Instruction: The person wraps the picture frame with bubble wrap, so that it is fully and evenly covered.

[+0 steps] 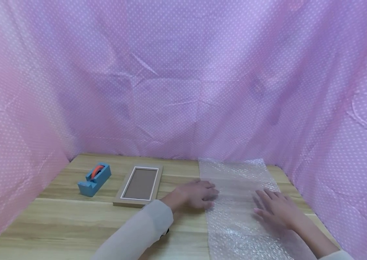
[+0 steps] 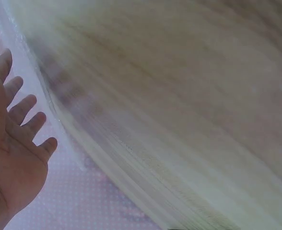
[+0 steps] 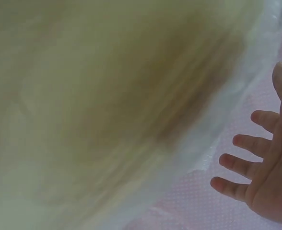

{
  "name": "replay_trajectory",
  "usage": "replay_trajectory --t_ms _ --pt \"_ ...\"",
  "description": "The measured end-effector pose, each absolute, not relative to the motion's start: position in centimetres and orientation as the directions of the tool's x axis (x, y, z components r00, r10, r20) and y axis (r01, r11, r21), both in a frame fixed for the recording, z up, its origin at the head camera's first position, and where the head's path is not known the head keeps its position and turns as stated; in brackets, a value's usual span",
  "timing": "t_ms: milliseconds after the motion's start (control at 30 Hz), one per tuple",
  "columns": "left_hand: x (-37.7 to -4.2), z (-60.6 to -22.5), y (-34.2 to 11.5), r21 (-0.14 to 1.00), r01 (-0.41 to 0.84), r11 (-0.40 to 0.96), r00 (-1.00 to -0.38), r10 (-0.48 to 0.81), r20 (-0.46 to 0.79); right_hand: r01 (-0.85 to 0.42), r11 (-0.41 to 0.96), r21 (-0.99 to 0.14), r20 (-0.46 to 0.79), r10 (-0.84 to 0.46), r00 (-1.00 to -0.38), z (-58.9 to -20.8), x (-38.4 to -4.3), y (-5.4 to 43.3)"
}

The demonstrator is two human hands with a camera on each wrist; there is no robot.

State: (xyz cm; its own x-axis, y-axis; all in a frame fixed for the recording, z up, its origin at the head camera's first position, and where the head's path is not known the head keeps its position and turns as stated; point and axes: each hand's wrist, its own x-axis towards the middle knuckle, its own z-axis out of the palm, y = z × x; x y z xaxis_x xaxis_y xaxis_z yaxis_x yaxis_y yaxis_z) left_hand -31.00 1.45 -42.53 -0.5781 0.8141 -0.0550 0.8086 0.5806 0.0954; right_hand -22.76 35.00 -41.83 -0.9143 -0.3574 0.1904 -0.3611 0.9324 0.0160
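Observation:
A clear sheet of bubble wrap (image 1: 235, 216) lies spread over the right part of the wooden table, running from its back edge toward the person. At the sheet's left edge is the left hand (image 1: 197, 194), palm down with fingers spread. The right hand (image 1: 277, 209) is over the sheet's right side, its fingers also spread. Both wrist views show an extended left hand (image 2: 18, 143) and right hand (image 3: 261, 163), with nothing held. Whether either palm touches the sheet I cannot tell. Left of the left hand lies a picture frame (image 1: 142, 184) with a white inner border.
A blue tape dispenser (image 1: 96, 180) with an orange roll stands at the table's left, beyond the picture frame. Pink dotted cloth (image 1: 170, 90) hangs behind the wooden table (image 1: 73, 224) and along both sides.

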Motion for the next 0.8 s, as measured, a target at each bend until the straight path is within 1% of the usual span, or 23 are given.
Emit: replay_trajectory --t_ms 233,367,533,800 --pt "-31.2 -43.4 1.5 0.021 0.838 0.546 -0.544 0.837 -0.053 -0.412 0.909 0.062 0.207 -0.416 -0.885 -43.2 -20.6 37.0" --pt "-31.3 -43.6 1.4 0.008 0.839 0.545 -0.544 0.838 -0.051 -0.44 0.898 0.016 0.206 -0.434 -0.877 -43.3 -20.0 37.5" --pt "-31.5 -43.5 1.4 0.018 0.83 0.558 -0.556 0.83 -0.051 -0.464 0.885 -0.032 0.174 -0.452 -0.875 -43.3 -20.5 38.0" --pt "-31.0 -42.8 1.0 0.015 0.83 0.558 -0.556 0.829 -0.06 -0.488 0.871 -0.052 0.144 -0.477 -0.867 -43.1 -21.4 38.2"
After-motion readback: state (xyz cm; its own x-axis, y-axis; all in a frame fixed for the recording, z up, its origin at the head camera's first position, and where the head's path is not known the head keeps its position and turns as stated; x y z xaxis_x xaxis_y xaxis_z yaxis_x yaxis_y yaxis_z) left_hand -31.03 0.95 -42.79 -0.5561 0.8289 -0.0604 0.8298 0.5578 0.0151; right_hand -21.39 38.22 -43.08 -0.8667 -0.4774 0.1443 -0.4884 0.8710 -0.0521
